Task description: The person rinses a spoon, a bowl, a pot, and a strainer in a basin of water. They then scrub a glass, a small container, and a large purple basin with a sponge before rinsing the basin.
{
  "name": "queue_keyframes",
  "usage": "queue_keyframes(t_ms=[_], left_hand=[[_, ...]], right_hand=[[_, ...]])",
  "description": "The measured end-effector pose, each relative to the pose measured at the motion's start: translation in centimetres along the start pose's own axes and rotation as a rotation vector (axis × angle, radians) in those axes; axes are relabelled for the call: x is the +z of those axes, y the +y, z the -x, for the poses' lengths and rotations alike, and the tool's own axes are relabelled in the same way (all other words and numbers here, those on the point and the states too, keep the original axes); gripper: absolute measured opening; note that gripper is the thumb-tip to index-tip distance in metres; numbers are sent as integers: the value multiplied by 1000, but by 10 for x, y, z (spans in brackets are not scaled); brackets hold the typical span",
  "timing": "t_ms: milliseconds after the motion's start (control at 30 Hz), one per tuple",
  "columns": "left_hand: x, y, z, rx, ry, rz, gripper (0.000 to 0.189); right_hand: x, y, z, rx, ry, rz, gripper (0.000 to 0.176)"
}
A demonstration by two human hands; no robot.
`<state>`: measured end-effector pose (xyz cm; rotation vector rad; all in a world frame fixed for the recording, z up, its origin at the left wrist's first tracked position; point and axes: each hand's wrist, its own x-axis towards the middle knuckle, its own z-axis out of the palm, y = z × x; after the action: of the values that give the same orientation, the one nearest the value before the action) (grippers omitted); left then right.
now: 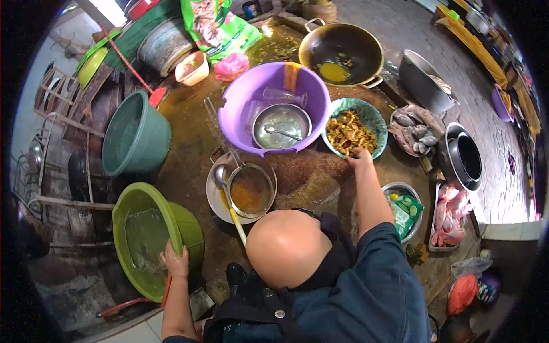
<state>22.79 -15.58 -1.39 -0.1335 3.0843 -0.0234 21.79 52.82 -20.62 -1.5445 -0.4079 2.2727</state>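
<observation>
My left hand [175, 260] is at the near rim of an olive-green plastic tub [189, 228] with water in it, its fingers hooked over the edge. On the other side, my right hand [360, 157] grips the near rim of a green-patterned bowl [382, 128], fingertips by the brown cooked pieces [350, 130] inside; the exact finger contact is partly hidden. Beside that bowl stands a purple basin [229, 123] holding a metal bowl [271, 140] with a spoon. Nearer my knee, a strainer [250, 191] and a ladle [221, 176] rest on a pale basin [214, 200].
A wok [366, 46] with yellow oil and a grey pot [420, 86] stand at the back. Raw fish [417, 128] and a tray of raw meat [450, 217] lie right. A teal bucket [143, 143] stands left, near a metal rack [74, 200]. A metal bowl holds a green packet [406, 214].
</observation>
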Motion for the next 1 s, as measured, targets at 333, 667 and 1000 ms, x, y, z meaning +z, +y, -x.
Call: queue_keyframes(t_ms=[333, 667, 1000], left_hand=[[-3, 3, 2, 53, 45, 36, 57], [-4, 6, 4, 117, 154, 16, 54], [-2, 5, 3, 96, 176, 39, 54]], right_hand=[[22, -18, -5, -100, -233, 163, 54], [142, 106, 60, -746, 144, 1001, 61], [34, 151, 84, -673, -105, 878, 61]])
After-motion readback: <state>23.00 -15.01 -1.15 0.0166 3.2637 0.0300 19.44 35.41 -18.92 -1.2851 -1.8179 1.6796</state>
